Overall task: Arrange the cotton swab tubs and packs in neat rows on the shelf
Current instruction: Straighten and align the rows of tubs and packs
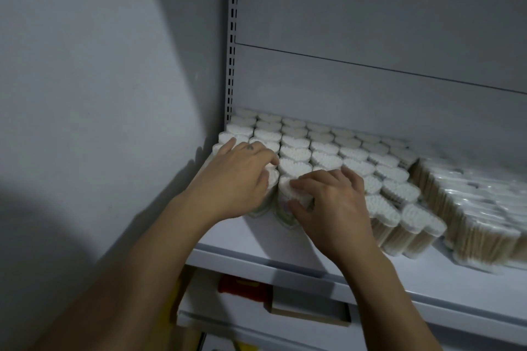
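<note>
White shelf (256,239) | left hand (236,179) grip: holding front tub (271,179) | right hand (330,202) grip: pinching neighbouring tub (285,186) (heart-shaped)

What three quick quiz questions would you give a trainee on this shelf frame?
1. True or false: the film-wrapped packs of wooden-stick swabs stand left of the heart-shaped clear tubs of white cotton swabs.
2. The right hand grips: A) a front-row tub, B) a pack, C) nothing.
3. Which hand is nearer the grey side wall?
Key: 1 false; 2 A; 3 the left hand.
</note>
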`<state>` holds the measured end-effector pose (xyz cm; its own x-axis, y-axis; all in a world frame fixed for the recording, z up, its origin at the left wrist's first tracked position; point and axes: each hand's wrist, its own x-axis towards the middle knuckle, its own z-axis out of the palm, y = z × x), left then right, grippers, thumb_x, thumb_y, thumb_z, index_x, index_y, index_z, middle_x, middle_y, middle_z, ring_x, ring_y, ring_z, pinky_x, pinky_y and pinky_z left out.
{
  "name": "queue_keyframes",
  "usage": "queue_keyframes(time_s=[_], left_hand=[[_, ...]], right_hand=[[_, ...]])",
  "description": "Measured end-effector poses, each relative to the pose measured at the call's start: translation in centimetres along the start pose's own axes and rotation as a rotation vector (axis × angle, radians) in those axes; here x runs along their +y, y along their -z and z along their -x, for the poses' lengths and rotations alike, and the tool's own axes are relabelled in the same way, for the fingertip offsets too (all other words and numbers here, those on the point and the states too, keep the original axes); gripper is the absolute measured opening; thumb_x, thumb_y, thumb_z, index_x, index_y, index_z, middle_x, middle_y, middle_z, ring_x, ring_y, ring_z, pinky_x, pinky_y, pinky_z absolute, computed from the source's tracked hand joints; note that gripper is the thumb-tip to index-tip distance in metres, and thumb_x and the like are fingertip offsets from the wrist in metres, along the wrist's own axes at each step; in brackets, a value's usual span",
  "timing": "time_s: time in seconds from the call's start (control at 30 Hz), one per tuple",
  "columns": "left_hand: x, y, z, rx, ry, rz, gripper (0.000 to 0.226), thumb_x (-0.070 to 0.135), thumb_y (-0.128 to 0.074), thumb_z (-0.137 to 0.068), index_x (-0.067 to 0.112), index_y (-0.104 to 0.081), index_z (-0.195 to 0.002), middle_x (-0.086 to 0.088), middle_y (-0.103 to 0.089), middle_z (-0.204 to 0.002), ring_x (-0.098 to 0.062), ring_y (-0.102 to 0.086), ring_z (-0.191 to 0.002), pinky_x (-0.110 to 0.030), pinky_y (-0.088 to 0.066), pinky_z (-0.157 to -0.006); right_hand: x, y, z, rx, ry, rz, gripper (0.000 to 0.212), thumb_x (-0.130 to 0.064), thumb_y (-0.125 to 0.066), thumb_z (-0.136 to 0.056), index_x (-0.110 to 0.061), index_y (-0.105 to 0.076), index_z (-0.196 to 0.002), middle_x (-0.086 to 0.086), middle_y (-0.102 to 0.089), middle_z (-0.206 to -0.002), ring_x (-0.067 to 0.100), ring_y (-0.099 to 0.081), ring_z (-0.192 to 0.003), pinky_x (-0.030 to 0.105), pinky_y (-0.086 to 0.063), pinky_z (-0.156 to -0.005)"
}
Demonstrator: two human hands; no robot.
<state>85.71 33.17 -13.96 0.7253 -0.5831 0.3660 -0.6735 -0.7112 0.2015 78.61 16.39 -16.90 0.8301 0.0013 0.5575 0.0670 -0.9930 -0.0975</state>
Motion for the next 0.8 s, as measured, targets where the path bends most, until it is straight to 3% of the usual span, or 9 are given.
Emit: queue_keyframes(time_s=[0.13, 0.3, 0.5, 0.8], left_hand=[[0.4, -0.2, -2.6, -0.088, -0.043, 0.034, 0.041, 0.015, -0.040, -0.094, 0.026, -0.054, -0.131, 0.007, -0.052, -0.139, -0.012, -0.038, -0.131, -0.035, -0.009, -0.119], [0.2, -1.4, -4.4, -0.213, -0.095, -0.028, 0.043, 0.015, -0.042, -0.093, 0.026, -0.056, -0.132, 0.008, -0.053, -0.138, -0.012, -0.037, -0.132, -0.042, -0.006, -0.121], [0.0, -1.6, -4.3, -0.232, -0.126, -0.079, 0.048, 0.014, -0.041, -0.092, 0.030, -0.053, -0.136, 0.011, -0.049, -0.141, -0.013, -0.037, -0.131, -0.042, -0.006, -0.120], [0.2, -1.7, -3.7, -0.197, -0.096, 0.001, 0.048, 0.014, -0.038, -0.096, 0.027, -0.049, -0.140, 0.008, -0.046, -0.145, -0.011, -0.034, -0.135, -0.040, -0.001, -0.121]], right_hand=[[0.1, -0.2, 0.2, 0.032, 0.014, -0.006, 0.020, -0.031, -0.074, -0.074, -0.025, -0.074, -0.093, -0.007, -0.070, -0.093, 0.022, -0.062, -0.089, 0.048, -0.038, -0.096], [0.2, -0.1, 0.4, 0.009, 0.004, -0.004, 0.025, -0.031, -0.073, -0.071, -0.026, -0.074, -0.096, -0.008, -0.070, -0.097, 0.021, -0.062, -0.092, 0.050, -0.038, -0.096], [-0.3, -0.1, 0.2, 0.027, -0.004, -0.003, 0.022, -0.033, -0.062, -0.072, -0.027, -0.074, -0.090, -0.008, -0.069, -0.091, 0.021, -0.061, -0.087, 0.048, -0.036, -0.096], [-0.5, -0.2, 0.0, -0.011, -0.027, -0.002, 0.025, -0.036, -0.064, -0.072, -0.026, -0.073, -0.093, -0.005, -0.069, -0.093, 0.024, -0.062, -0.088, 0.052, -0.040, -0.094]])
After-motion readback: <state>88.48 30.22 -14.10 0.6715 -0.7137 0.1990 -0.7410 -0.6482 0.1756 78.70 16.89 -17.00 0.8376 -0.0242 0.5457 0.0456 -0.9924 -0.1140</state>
